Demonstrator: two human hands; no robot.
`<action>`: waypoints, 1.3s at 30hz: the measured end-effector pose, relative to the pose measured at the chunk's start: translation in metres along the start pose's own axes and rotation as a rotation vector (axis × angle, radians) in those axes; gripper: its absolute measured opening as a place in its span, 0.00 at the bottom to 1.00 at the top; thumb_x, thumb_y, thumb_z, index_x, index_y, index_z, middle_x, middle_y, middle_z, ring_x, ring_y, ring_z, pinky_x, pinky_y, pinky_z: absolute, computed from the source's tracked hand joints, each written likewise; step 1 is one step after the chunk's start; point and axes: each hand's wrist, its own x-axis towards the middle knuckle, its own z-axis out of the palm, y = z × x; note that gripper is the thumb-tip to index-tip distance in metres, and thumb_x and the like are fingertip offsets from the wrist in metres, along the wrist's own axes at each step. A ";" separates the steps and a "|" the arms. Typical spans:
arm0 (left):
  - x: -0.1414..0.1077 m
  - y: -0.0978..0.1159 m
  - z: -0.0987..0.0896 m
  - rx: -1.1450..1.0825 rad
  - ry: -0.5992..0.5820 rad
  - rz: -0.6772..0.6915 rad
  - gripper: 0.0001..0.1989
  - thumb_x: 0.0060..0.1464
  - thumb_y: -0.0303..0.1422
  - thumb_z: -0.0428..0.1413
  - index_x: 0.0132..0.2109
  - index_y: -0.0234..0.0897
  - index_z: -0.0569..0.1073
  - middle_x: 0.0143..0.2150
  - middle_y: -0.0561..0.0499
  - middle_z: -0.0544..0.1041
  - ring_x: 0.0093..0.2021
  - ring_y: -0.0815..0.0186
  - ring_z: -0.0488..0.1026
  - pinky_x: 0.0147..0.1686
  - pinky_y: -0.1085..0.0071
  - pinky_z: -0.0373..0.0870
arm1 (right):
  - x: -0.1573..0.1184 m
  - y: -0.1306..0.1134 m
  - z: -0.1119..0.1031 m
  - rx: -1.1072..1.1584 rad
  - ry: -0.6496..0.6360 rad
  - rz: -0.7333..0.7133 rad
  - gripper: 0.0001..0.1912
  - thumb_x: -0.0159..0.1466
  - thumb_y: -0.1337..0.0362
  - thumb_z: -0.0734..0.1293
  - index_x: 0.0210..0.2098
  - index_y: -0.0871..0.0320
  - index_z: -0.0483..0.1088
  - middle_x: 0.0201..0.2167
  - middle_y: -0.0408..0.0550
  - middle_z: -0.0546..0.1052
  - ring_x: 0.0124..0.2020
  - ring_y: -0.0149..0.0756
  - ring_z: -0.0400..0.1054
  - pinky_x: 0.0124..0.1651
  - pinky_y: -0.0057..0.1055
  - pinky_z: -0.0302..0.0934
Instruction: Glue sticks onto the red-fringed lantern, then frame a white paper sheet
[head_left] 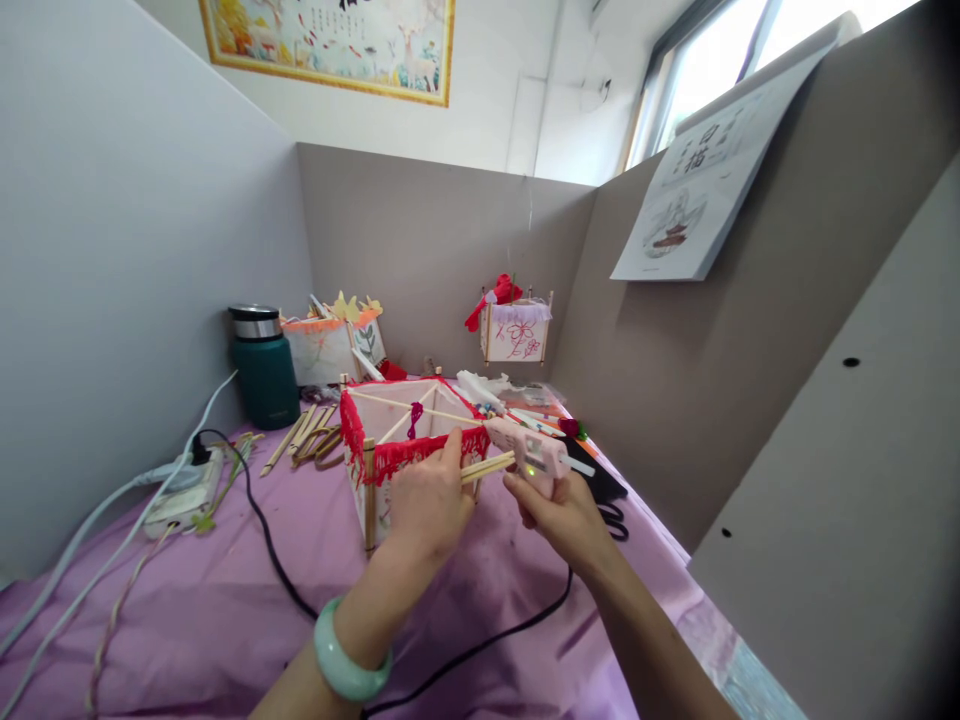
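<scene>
My right hand (559,515) is closed around a pale pink hot glue gun (529,450). A white glue stick (577,465) pokes out of its back, and a small light glows on its side. The gun's nozzle end is at the right corner of a square lantern (360,470) with a wooden frame, white panels and red fringe. My left hand (431,500) is closed on thin wooden sticks (486,468) and rests against the lantern's near side, index finger on the fringe. Crossed sticks span the open top, with a purple knotted cord (415,420) among them.
Left of the lantern stand a green bottle (266,370), loose wooden sticks (300,430) and a power strip (184,500) with cables. Another lantern (517,330) hangs at the back. Black-handled scissors (615,520) lie right. A black cord (480,655) crosses the purple cloth. Partitions enclose the table.
</scene>
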 end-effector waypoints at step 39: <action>-0.003 -0.005 0.002 -0.151 0.082 0.041 0.24 0.56 0.33 0.46 0.59 0.37 0.65 0.36 0.45 0.80 0.34 0.56 0.76 0.35 0.63 0.70 | 0.013 -0.022 -0.017 -0.172 -0.069 -0.119 0.19 0.57 0.49 0.66 0.22 0.60 0.69 0.14 0.43 0.68 0.17 0.30 0.63 0.22 0.26 0.56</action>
